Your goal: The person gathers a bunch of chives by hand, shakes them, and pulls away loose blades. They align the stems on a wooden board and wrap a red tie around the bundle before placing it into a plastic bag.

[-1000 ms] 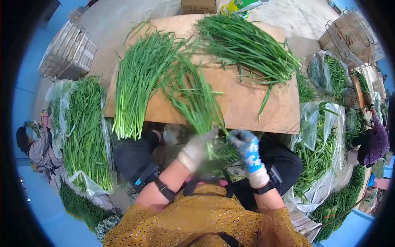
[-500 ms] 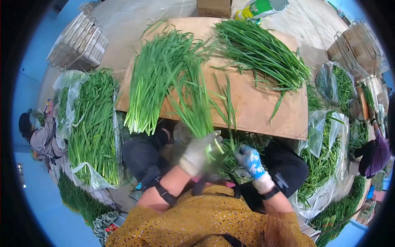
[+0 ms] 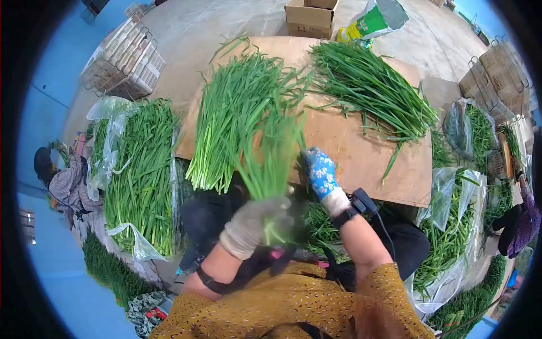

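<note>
- The bunch of chives [image 3: 270,164] stands nearly upright at the centre of the view. Its leaf tips fan toward 12 o'clock over the near edge of the worktop [image 3: 361,152].
- Our left hand [image 3: 251,226], in a grey glove, has its fingers closed around the lower stems of the bunch, at about 6 o'clock from the leaf tips.
- Our right hand [image 3: 320,172], in a blue patterned glove, lies at 3 o'clock from the bunch, right against its edge. We cannot tell whether its fingers are pinching any leaves or just resting there.
- We judge the bunch to be light, limp and easily bruised, and the loose blades may slip apart. The firmer pale stem ends look like the best place to hold, with gentle, even pressure.
- On the worktop, a sorted pile [image 3: 231,118] lies at 11 o'clock from the bunch, and a second pile [image 3: 375,93] lies at 1 o'clock.
- A plastic bag of greens [image 3: 141,169] sits at 9 o'clock, and more bags [image 3: 449,226] sit at 4 o'clock.
- Farther out are a cardboard box [image 3: 310,17] at 12 o'clock, wire crates [image 3: 124,59] at 10 o'clock, and another person [image 3: 62,181] at the far 9 o'clock edge.
</note>
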`<action>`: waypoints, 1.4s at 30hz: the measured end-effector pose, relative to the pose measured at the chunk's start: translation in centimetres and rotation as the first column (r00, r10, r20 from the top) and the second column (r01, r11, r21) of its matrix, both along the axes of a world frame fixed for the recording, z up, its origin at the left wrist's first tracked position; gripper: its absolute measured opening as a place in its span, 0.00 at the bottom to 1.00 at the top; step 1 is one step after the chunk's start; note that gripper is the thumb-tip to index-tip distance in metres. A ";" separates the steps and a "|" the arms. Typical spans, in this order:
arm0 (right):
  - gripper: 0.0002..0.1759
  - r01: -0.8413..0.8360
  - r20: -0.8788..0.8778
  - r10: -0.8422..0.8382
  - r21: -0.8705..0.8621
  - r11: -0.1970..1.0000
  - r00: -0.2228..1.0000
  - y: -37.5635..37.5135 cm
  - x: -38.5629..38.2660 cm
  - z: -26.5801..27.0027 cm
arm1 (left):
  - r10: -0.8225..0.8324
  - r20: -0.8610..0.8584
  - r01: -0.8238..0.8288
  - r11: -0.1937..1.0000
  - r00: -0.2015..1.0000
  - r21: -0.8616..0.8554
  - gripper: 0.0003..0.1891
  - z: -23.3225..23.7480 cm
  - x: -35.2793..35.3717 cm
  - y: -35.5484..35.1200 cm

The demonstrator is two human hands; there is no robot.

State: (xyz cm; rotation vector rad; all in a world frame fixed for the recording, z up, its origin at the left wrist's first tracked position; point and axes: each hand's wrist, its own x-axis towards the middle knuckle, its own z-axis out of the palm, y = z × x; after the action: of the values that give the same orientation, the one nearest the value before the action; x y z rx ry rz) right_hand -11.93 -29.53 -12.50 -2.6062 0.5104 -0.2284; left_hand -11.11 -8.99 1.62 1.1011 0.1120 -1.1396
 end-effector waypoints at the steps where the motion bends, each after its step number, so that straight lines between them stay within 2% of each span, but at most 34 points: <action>1: 0.07 -0.044 0.051 0.043 0.029 0.999 0.998 0.5 -1.7 0.5 | 0.016 0.097 -0.022 0.998 0.995 0.057 0.21 2.6 0.5 0.2; 2: 0.06 -0.090 0.102 0.084 0.053 0.994 0.991 0.8 -4.1 1.0 | 0.134 0.006 -0.133 0.989 0.991 -0.070 0.20 4.5 0.9 0.2; 3: 0.06 -0.093 0.023 0.091 0.122 0.988 0.996 1.2 -6.3 0.3 | 0.239 -0.099 -0.254 0.949 0.966 -0.187 0.20 5.6 1.5 0.2; 4: 0.05 -0.092 -0.056 0.104 0.188 0.978 0.993 1.7 -8.8 -0.5 | 0.134 -0.036 -0.138 0.910 0.990 -0.390 0.20 6.0 2.7 0.0; 5: 0.06 -0.182 -0.103 0.182 0.004 0.983 0.978 2.7 -11.7 -1.2 | 0.120 0.025 -0.091 0.854 0.992 -0.513 0.19 6.4 3.4 -1.0; 6: 0.07 -0.096 -0.096 0.114 0.173 0.980 0.989 3.5 -15.0 -3.4 | 0.150 0.024 -0.123 0.884 0.988 -0.450 0.19 6.4 3.9 -1.7; 7: 0.04 -0.278 -0.168 0.271 -0.024 0.960 0.948 3.9 -18.5 -4.6 | 0.176 0.027 -0.152 0.910 0.984 -0.386 0.20 6.4 4.3 -2.4; 8: 0.05 -0.369 -0.430 0.318 -0.040 0.929 0.845 4.0 -21.4 -6.6 | 0.166 0.065 -0.134 0.928 0.984 -0.348 0.20 6.1 4.6 -3.7; 9: 0.06 -0.368 -0.715 0.334 0.115 0.923 0.615 3.6 -22.2 -6.8 | 0.155 0.100 -0.118 0.944 0.983 -0.307 0.21 5.4 4.5 -5.3; 10: 0.08 -0.365 -0.783 0.315 0.121 0.923 0.536 3.4 -22.8 -7.2 | 0.119 0.041 -0.100 0.942 0.992 -0.320 0.20 3.8 4.7 -6.5; 11: 0.11 -0.363 -0.843 0.293 0.126 0.923 0.452 3.3 -21.1 -3.3 | 0.081 -0.018 -0.083 0.940 0.997 -0.332 0.20 2.2 4.9 -7.8; 12: 0.14 -0.264 -0.688 0.218 0.039 0.964 0.693 2.8 -20.0 -0.9 | 0.008 -0.164 -0.074 0.913 0.986 -0.402 0.20 -0.6 5.2 -8.7; 13: 0.17 -0.142 -0.476 0.117 -0.017 0.990 0.872 2.4 -19.1 1.2 | -0.005 -0.220 -0.085 0.913 0.976 -0.399 0.19 -3.0 4.9 -9.5; 14: 0.21 0.008 -0.082 -0.003 0.053 0.999 0.997 2.4 -18.2 3.0 | -0.019 -0.274 -0.095 0.913 0.961 -0.396 0.19 -5.2 4.4 -10.2; 15: 0.25 0.118 0.313 -0.169 0.176 0.977 0.935 2.5 -17.3 4.5 | -0.035 -0.327 -0.102 0.914 0.944 -0.392 0.18 -6.7 3.9 -11.0; 17: 0.26 0.214 0.571 -0.231 0.097 0.972 0.788 3.0 -15.6 6.2 | 0.003 -0.479 -0.180 0.929 0.878 -0.324 0.18 -8.1 2.3 -11.7; 18: 0.27 0.270 0.685 -0.242 0.068 0.961 0.688 3.2 -14.6 6.7 | 0.023 -0.550 -0.214 0.934 0.835 -0.286 0.17 -8.4 1.4 -12.0; 21: 0.31 0.291 0.774 -0.197 0.016 0.957 0.602 2.8 -11.0 6.5 | -0.026 -0.555 -0.166 0.942 0.832 -0.292 0.14 -8.9 -0.9 -12.1; 22: 0.30 0.300 0.733 -0.221 0.024 0.954 0.643 2.7 -10.1 6.1 | -0.086 -0.285 0.013 0.969 0.955 -0.247 0.11 -8.9 -2.1 -11.7; 23: 0.29 0.301 0.736 -0.218 0.021 0.954 0.641 2.6 -9.1 5.9 | -0.108 -0.495 -0.049 0.955 0.862 -0.292 0.11 -9.1 -2.5 -11.8; 25: 0.27 0.315 0.699 -0.264 0.058 0.947 0.665 2.7 -8.8 4.5 | -0.065 -0.436 -0.065 0.959 0.898 -0.277 0.09 -8.2 -3.6 -11.8; 26: 0.26 0.320 0.662 -0.264 0.040 0.947 0.701 3.0 -8.9 4.0 | -0.189 -0.353 0.038 0.918 0.916 -0.394 0.09 -9.4 -3.4 -11.2; 28: 0.25 0.329 0.581 -0.266 -0.005 0.944 0.770 3.7 -9.8 3.1 | -0.163 -0.380 0.013 0.930 0.910 -0.367 0.09 -11.4 -4.1 -10.5; 29: 0.25 0.301 0.540 -0.321 0.129 0.945 0.778 4.1 -10.4 2.8 | -0.149 -0.397 -0.001 0.935 0.906 -0.354 0.10 -11.9 -4.6 -10.1; 31: 0.27 0.246 0.436 -0.415 0.392 0.886 0.798 4.9 -11.3 2.1 | -0.168 -0.145 0.160 0.985 0.975 -0.065 0.09 -9.9 -5.3 -8.7; 32: 0.32 0.219 0.304 -0.523 0.662 0.717 0.796 5.1 -11.7 1.1 | -0.108 -0.143 0.105 0.994 0.984 -0.030 0.09 -9.7 -5.5 -8.4; 33: 0.36 0.170 0.256 -0.515 0.747 0.643 0.818 4.8 -12.1 -1.1 | -0.046 -0.143 0.047 0.999 0.989 0.004 0.09 -9.6 -6.4 -8.3; 34: 0.37 0.220 0.065 -0.436 0.791 0.571 0.897 4.4 -12.4 -0.2 | -0.066 -0.136 0.067 0.998 0.989 0.002 0.09 -20.7 -8.9 -8.5; 35: 0.38 0.284 -0.121 -0.331 0.815 0.505 0.936 4.2 -12.3 1.5 | -0.063 -0.121 0.051 0.993 0.991 -0.107 0.10 -18.1 -9.0 -8.6; 36: 0.40 0.290 -0.139 -0.310 0.803 0.521 0.941 4.7 -11.9 3.3 | -0.122 -0.090 0.122 0.992 0.988 -0.008 0.10 -20.1 -9.7 -8.9; 37: 0.40 0.267 -0.143 -0.258 0.789 0.554 0.956 4.6 -12.1 2.3 | -0.182 -0.067 0.188 0.978 0.981 0.091 0.09 -22.1 -10.5 -9.1; 39: 0.40 0.217 -0.156 -0.152 0.760 0.613 0.976 4.4 -12.7 0.3 | -0.353 0.055 0.355 0.934 0.934 -0.029 0.11 -21.0 -10.0 -8.3; 42: 0.38 0.225 -0.177 -0.154 0.890 0.396 0.972 4.9 -13.2 3.0 | -0.543 0.282 0.595 0.790 0.791 -0.150 0.14 -17.1 -8.7 -5.4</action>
State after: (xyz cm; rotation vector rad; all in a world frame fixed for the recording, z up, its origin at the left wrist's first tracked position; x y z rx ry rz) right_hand -25.08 -24.61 -9.51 -1.4480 0.7057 0.0784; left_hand -19.80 -14.37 -15.44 1.0718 -0.5663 -1.5118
